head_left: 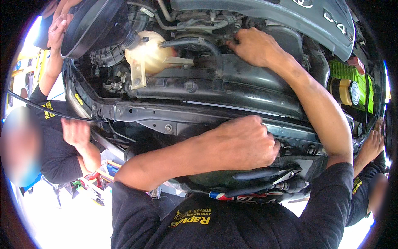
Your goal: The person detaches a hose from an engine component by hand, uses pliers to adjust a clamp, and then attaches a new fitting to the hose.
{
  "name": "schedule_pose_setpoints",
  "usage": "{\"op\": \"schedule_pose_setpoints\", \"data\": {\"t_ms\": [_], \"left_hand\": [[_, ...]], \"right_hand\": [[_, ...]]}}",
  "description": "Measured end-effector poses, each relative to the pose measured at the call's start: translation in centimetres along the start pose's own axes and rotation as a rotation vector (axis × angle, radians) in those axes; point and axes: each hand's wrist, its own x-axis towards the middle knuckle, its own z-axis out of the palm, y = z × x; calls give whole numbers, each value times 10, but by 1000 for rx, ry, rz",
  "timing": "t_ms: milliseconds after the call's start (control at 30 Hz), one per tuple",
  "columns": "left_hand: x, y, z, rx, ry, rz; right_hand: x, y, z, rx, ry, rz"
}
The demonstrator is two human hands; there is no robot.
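My left hand [251, 143] is curled into a fist at the front of the car, just below the black radiator crossmember [207, 106]. Whatever its fingers may hold is hidden. My right hand [258, 46] reaches over the crossmember into the engine bay, above the black radiator shroud [259, 74]. Its fingers curl down beside dark engine parts, and what they grip cannot be made out. To its left, a black hose [207, 43] runs from a cream plastic coolant reservoir [149, 54].
A large black funnel [93, 25] tilts above the reservoir's left side. A co-worker's raised hand [60, 31] is beside it, the other hand [76, 132] lower. At right are a bright green part [360, 97], an amber cylinder [342, 91] and another person's hand [376, 139]. A grey engine cover [265, 8] lies behind.
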Motion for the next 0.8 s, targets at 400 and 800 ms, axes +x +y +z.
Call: {"op": "schedule_pose_setpoints", "data": {"t_ms": [400,800], "left_hand": [[1,0,-1,-14,-4,-6],[0,1,1,7,12,-3]], "right_hand": [[-2,1,-1,-3,6,-11],[-3,0,0,2,30,8]]}}
